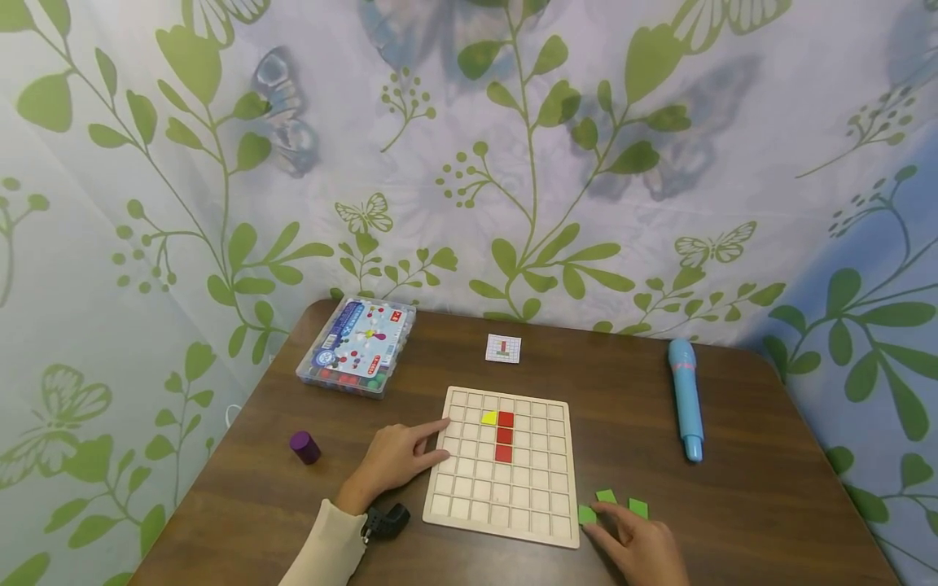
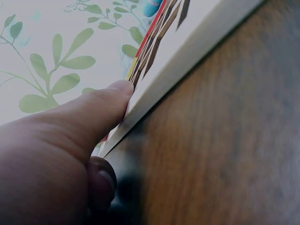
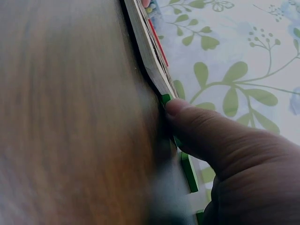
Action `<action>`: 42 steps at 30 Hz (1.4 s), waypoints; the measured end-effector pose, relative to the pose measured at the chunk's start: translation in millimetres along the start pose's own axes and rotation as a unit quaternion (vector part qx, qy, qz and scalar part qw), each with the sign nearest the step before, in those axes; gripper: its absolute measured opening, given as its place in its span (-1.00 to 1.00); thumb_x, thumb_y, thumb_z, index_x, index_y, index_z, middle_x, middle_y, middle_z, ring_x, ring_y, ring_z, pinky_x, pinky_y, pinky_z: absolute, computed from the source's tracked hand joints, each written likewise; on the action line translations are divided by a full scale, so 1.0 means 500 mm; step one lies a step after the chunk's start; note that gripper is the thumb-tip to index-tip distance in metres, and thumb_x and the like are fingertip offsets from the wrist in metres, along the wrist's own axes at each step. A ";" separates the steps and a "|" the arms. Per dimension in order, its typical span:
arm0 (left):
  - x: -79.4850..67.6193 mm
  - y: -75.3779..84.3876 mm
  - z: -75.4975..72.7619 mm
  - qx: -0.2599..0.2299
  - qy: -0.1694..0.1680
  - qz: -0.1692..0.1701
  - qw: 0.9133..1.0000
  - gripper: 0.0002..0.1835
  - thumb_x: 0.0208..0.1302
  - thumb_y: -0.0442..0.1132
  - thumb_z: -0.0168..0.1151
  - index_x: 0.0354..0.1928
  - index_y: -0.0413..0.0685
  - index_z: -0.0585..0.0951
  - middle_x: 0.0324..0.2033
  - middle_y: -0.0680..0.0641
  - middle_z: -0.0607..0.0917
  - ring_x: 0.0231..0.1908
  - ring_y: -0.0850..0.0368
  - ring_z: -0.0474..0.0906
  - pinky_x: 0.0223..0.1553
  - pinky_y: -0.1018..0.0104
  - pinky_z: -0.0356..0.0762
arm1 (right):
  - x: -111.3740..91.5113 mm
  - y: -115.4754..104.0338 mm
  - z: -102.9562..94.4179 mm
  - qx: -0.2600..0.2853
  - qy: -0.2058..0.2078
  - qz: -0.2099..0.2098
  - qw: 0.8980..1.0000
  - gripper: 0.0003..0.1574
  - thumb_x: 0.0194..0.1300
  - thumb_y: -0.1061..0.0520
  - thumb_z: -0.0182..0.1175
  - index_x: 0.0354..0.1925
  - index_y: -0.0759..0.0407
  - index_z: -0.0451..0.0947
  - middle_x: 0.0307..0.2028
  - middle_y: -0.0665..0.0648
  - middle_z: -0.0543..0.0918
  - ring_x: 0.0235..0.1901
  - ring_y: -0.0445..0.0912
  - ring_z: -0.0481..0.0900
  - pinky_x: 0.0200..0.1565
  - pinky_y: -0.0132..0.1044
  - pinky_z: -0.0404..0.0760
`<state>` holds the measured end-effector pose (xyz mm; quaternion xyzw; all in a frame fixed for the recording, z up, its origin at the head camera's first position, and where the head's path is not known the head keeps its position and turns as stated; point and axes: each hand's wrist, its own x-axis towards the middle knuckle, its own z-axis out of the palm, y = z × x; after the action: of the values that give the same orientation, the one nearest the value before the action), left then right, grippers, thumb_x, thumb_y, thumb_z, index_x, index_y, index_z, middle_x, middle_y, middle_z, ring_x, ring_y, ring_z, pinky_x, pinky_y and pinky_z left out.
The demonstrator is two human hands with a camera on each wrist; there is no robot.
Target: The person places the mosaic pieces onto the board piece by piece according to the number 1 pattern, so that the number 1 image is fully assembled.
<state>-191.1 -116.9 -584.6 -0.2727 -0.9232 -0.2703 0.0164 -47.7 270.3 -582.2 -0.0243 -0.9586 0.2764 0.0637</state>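
Observation:
A wooden grid board (image 1: 538,522) lies on the table, bearing three red square tiles (image 1: 504,436) in a column and one yellow triangular tile (image 1: 489,417) beside the top one. My left hand (image 1: 396,457) rests at the board's left edge, index finger and thumb stretched out against it. In the left wrist view the thumb (image 2: 101,105) touches the board's side. At the board's lower right corner my right hand (image 1: 639,544) pinches a green square tile (image 1: 587,515) between thumb and finger. Two more green tiles (image 1: 606,496) (image 1: 638,509) lie just beyond its fingers.
Behind the board lies a small pattern card (image 1: 503,349). A clear plastic case (image 1: 357,346) stands at the back left, with a purple cylinder (image 1: 304,448) in front of it. A blue microphone-shaped object (image 1: 685,399) lies at the right. A patterned curtain (image 1: 469,163) hangs behind the table.

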 end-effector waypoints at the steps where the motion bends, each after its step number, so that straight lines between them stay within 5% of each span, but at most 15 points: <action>1: 0.000 0.000 0.000 0.000 -0.001 -0.001 1.000 -0.43 0.35 0.22 0.31 0.34 0.26 0.60 -0.74 0.29 0.31 -0.72 0.39 0.08 -0.60 0.42 0.04 | 0.000 0.000 0.000 0.001 0.003 -0.004 1.000 -0.64 0.08 -0.12 0.57 -0.18 -0.03 0.78 -0.73 -0.19 0.10 -0.67 -0.33 -0.06 -0.57 -0.40 0.07; 8: 0.000 -0.001 -0.001 -0.004 0.001 0.001 1.000 -0.43 0.34 0.21 0.32 0.34 0.25 0.61 -0.75 0.29 0.31 -0.73 0.40 0.07 -0.60 0.42 0.04 | -0.001 0.003 0.002 0.009 0.052 -0.043 0.998 -0.68 -0.02 -0.03 0.63 -0.27 -0.08 0.75 -0.72 -0.28 0.03 -0.66 -0.38 -0.10 -0.58 -0.42 0.08; 24: 0.000 0.004 -0.005 -0.007 -0.012 -0.006 1.000 -0.43 0.35 0.18 0.32 0.35 0.23 0.60 -0.74 0.28 0.32 -0.72 0.39 0.08 -0.58 0.42 0.04 | 0.009 -0.019 -0.006 0.025 0.090 -0.049 0.994 -0.69 -0.03 0.01 0.64 -0.30 -0.14 0.72 -0.72 -0.31 0.05 -0.70 -0.40 -0.04 -0.61 -0.42 0.07; 42: -0.003 0.002 0.000 -0.008 -0.003 0.000 1.000 -0.44 0.34 0.19 0.33 0.33 0.24 0.62 -0.73 0.30 0.31 -0.71 0.41 0.09 -0.58 0.42 0.05 | 0.091 -0.087 -0.009 0.072 0.152 -0.240 0.956 -0.53 -0.16 0.12 0.68 -0.23 -0.15 0.74 -0.67 -0.43 0.07 -0.66 -0.56 -0.03 -0.65 -0.58 0.06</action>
<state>-189.2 -116.9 -584.1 -0.2736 -0.9211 -0.2767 0.0114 -92.6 239.4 -550.2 0.1694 -0.8928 0.3143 0.2746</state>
